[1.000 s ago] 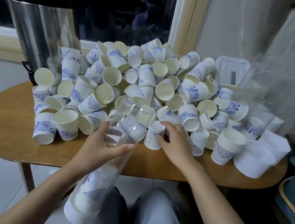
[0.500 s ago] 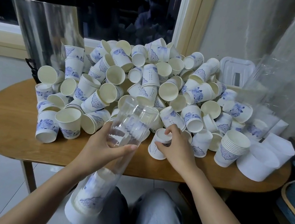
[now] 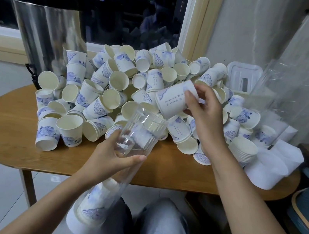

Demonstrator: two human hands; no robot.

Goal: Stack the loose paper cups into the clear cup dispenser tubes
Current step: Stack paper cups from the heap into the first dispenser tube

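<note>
My left hand [image 3: 114, 157] grips the clear ribbed plastic dispenser tube [image 3: 140, 133]; my right hand [image 3: 205, 113] holds a white, blue-printed paper cup [image 3: 172, 101] at its one o'clock. Next I'd slide it in, mouth-first.

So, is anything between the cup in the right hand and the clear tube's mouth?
Nothing visible. The cup in the right hand hangs just above the open mouth of the clear tube; the left hand grips it lower down.

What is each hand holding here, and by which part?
Left hand grips the clear tube just below its open mouth; right hand holds a paper cup by its base end.
</note>
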